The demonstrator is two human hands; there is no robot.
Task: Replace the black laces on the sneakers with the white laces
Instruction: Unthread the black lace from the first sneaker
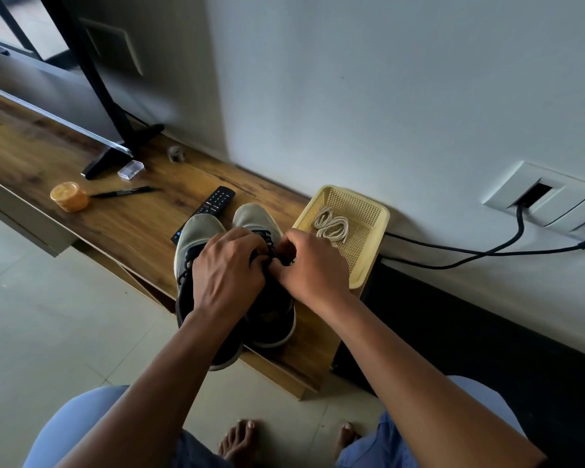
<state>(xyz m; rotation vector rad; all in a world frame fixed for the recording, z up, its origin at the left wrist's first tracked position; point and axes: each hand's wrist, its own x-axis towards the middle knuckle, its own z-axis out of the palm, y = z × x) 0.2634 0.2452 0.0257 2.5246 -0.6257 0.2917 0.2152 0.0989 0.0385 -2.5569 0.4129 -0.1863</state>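
The two sneakers (pixel 237 265) stand side by side near the front edge of the wooden counter (pixel 48 153), toes toward the wall, and the heel of the left one hangs a little over that edge. The black laces (pixel 269 243) are still threaded in the eyelets. The white laces (pixel 330 226) lie coiled in the yellow basket (pixel 368 265), just beside the right sneaker and untouched.

Both hands meet over the tongue of the right sneaker. The left hand (pixel 228 270) lies across the shoes with its fingers curled down onto the lace. The right hand (pixel 309 265) pinches the black lace from the other side — the fingertips are close together, so each hand holds lace and neither is spread. Both forearms reach forward from the knees, wrists bent slightly down.

I think the risk is here: a hard pull on a knot that is not loose will tighten it, or drag the sneaker backward off the counter, because the heel already overhangs. A strong tug to the right may also knock the light basket.

Farther away lie a remote control (pixel 213 204), a black marker (pixel 122 192) and an orange jar (pixel 70 196).
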